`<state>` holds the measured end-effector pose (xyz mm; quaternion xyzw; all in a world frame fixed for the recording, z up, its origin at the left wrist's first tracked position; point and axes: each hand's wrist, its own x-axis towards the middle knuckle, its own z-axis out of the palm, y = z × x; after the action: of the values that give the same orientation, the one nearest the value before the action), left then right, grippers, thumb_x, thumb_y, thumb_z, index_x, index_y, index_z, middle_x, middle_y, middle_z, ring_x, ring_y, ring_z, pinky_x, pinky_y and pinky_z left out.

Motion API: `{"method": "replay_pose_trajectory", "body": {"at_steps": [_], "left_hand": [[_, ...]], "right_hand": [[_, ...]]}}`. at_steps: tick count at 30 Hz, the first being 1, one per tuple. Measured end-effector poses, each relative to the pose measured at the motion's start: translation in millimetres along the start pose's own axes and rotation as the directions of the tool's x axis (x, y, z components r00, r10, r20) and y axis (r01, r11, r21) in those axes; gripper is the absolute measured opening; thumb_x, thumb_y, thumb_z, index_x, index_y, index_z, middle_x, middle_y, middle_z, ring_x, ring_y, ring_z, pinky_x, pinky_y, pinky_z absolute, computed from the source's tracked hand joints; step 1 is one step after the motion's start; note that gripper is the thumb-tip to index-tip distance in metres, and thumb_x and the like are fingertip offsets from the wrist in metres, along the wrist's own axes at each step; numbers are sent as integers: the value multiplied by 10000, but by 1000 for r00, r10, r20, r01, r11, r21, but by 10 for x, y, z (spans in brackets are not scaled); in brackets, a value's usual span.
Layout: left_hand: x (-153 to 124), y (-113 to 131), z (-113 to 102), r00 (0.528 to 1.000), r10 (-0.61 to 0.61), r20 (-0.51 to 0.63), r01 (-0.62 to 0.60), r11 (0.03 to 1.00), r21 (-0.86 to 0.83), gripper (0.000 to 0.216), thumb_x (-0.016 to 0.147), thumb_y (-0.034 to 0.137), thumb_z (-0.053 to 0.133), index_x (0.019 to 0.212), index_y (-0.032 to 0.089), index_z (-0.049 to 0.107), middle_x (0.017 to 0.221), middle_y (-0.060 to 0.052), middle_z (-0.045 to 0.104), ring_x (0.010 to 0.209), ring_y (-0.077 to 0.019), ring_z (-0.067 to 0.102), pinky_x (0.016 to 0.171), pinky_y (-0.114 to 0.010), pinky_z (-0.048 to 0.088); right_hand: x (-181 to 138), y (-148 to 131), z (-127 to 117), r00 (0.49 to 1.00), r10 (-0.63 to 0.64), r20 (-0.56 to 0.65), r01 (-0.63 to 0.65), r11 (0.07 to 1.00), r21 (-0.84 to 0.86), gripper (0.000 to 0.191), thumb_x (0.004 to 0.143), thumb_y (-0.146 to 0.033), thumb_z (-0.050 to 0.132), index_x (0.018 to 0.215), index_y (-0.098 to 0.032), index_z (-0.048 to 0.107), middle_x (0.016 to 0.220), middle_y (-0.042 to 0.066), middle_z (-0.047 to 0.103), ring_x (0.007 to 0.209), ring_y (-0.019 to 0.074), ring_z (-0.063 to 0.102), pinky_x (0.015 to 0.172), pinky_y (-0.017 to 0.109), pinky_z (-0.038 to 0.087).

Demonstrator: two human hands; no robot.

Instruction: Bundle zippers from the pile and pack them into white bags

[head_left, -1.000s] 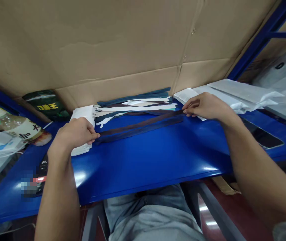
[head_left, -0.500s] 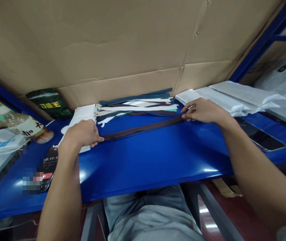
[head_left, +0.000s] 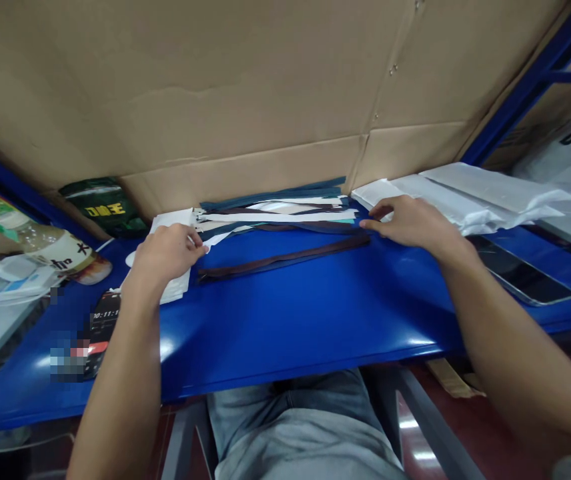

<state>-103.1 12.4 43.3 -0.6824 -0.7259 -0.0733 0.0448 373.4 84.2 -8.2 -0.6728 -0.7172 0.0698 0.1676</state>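
A long brown strip [head_left: 285, 259], which looks like a zipper with a dark edge, lies slanted across the blue table. Just behind it is a loose bundle of similar strips [head_left: 278, 217] in white, navy and brown. My left hand [head_left: 168, 257] is at the bundle's left end, its thumb and index finger slightly apart by the tip of a white strip [head_left: 219, 241]; whether they touch it is unclear. Beyond the brown strip's right end hovers my right hand [head_left: 408, 223], thumb and fingers apart, holding nothing.
White paper packets [head_left: 178, 288] lie under my left forearm, and white packages [head_left: 490, 190] sit at the back right. Phones [head_left: 523, 270] [head_left: 98, 327] rest on both sides. A bottle [head_left: 60, 250] and a dark green pouch [head_left: 105, 207] are at left. Cardboard [head_left: 265, 80] walls the back.
Both hands have let go of the brown strip, which now lies on the table. My left hand has shifted slightly back toward the bundle; the right hand's fingers have spread.
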Motion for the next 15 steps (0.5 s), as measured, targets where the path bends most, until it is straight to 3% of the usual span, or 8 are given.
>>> {"method": "replay_pose_trajectory", "body": {"at_steps": [3, 6, 10, 15], "left_hand": [[186, 139, -64, 997, -79, -19, 81, 990, 114, 294, 905, 418, 700, 1155, 296, 797, 1132, -106, 785, 1032, -353, 714, 915, -482, 554], [486, 161, -53, 995, -96, 7, 92, 971, 221, 382, 908, 344, 690, 1279, 284, 757, 1259, -159, 739, 1130, -399, 692, 938, -515, 556], [827, 78, 61, 991, -85, 106, 51, 956, 290, 385, 900, 341, 721, 1278, 267, 738, 1368, -176, 687, 1200, -399, 662, 992, -522, 528], [940, -18, 205, 991, -80, 112, 41, 949, 312, 324, 914, 370, 709, 1211, 248, 753, 1331, -187, 696, 1173, -388, 668, 980, -498, 515]], "right_hand": [[-31, -63, 19, 999, -38, -37, 37, 999, -17, 420, 873, -602, 700, 1073, -245, 793, 958, 104, 802, 912, 345, 734, 768, 436, 523], [-54, -125, 53, 996, -83, -37, 83, 996, 9, 371, 884, -581, 698, 1031, -253, 789, 1013, 90, 810, 952, 339, 738, 779, 426, 524], [-70, -181, 100, 993, -112, -24, 113, 993, 29, 340, 885, -562, 711, 999, -250, 784, 959, 87, 811, 929, 326, 747, 782, 419, 534], [-70, -207, 130, 988, -155, -21, 155, 987, 47, 309, 902, -549, 705, 940, -251, 775, 889, 84, 809, 919, 329, 755, 803, 419, 541]]}}
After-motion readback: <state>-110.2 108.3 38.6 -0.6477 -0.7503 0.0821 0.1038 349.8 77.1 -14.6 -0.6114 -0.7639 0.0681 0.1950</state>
